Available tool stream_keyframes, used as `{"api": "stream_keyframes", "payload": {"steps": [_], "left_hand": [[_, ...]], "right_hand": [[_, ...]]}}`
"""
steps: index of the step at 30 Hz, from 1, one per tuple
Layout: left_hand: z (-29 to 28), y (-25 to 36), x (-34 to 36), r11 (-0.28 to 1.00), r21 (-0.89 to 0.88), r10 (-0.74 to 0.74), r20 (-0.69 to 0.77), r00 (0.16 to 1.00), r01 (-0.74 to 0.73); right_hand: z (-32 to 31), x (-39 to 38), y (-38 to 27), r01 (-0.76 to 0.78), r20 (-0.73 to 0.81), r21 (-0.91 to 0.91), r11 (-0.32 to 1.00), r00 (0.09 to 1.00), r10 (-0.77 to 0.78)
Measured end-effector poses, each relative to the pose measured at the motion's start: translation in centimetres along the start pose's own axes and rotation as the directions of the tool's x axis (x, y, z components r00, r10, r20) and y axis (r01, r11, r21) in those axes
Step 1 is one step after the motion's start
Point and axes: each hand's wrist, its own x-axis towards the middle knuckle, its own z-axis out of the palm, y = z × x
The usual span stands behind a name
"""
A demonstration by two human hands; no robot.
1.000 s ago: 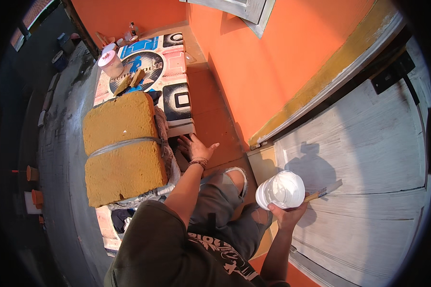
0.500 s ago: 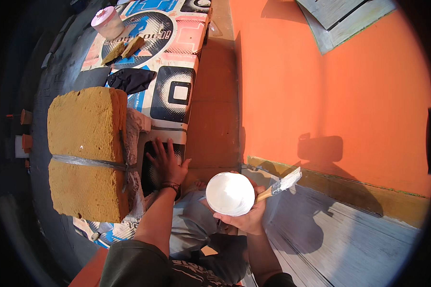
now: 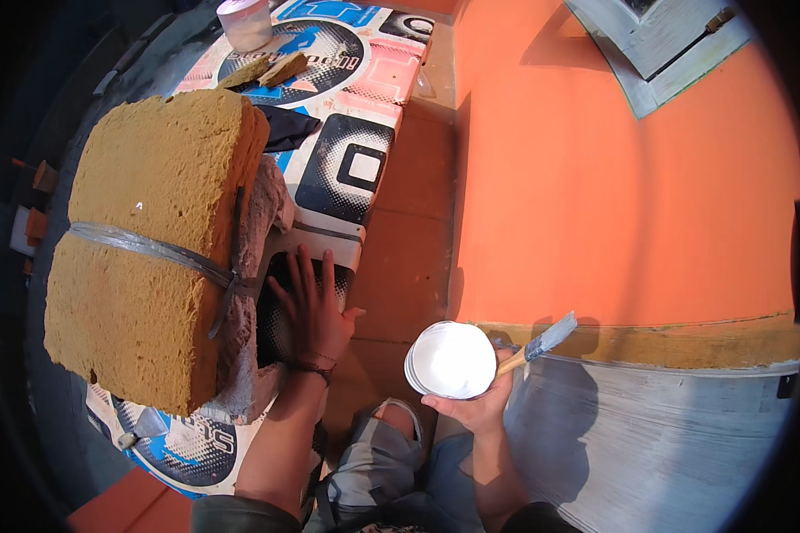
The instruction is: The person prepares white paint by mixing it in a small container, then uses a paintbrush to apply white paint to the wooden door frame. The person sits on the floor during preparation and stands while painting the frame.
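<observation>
Flat on the printed surface, my left hand (image 3: 316, 306) rests with fingers spread, close beside a tied bundle. The bundle is made of thick yellow-brown foam-like slabs (image 3: 142, 249) bound with a grey strip (image 3: 151, 255). My right hand (image 3: 480, 404) grips a round tub (image 3: 453, 360) of white paint from its right side, tilted toward me. Held along with it is a paintbrush (image 3: 542, 340), its wooden handle in my fingers and its white-coated bristles pointing up and right. Some of my right fingers are hidden behind the tub.
The long printed surface (image 3: 307, 191) carries a pink-lidded clear tub (image 3: 246, 25), broken yellow-brown pieces (image 3: 283, 69) and a dark cloth (image 3: 286, 130). An orange wall (image 3: 596, 222) rises on the right, above a pale painted wooden panel (image 3: 684, 426). Tiled floor (image 3: 404, 258) runs between.
The view has shifted, and the foam bundle looks larger and nearer. My right hand carries the tub and brush slightly rightward in the picture. My left hand stays on the printed surface.
</observation>
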Motion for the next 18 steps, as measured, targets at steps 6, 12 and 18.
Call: {"api": "stream_keyframes", "payload": {"steps": [6, 12, 18], "left_hand": [[0.4, -0.5, -0.1, 0.997, 0.072, 0.040, -0.115, 0.993, -0.032], [0.8, 0.5, -0.3, 0.994, 0.106, 0.005, -0.141, 0.990, 0.011], [1.1, 0.5, -0.4, 0.987, 0.157, 0.049, -0.179, 0.983, -0.021]], "right_hand": [[0.4, -3.9, 5.6, 0.076, -0.055, -0.020, 0.997, 0.996, -0.077], [0.9, -7.7, 7.2, 0.094, -0.093, 0.046, 0.995, 0.992, -0.089], [-1.9, -13.1, 8.5, 0.127, -0.166, -0.066, 0.990, 0.977, -0.136]]}}
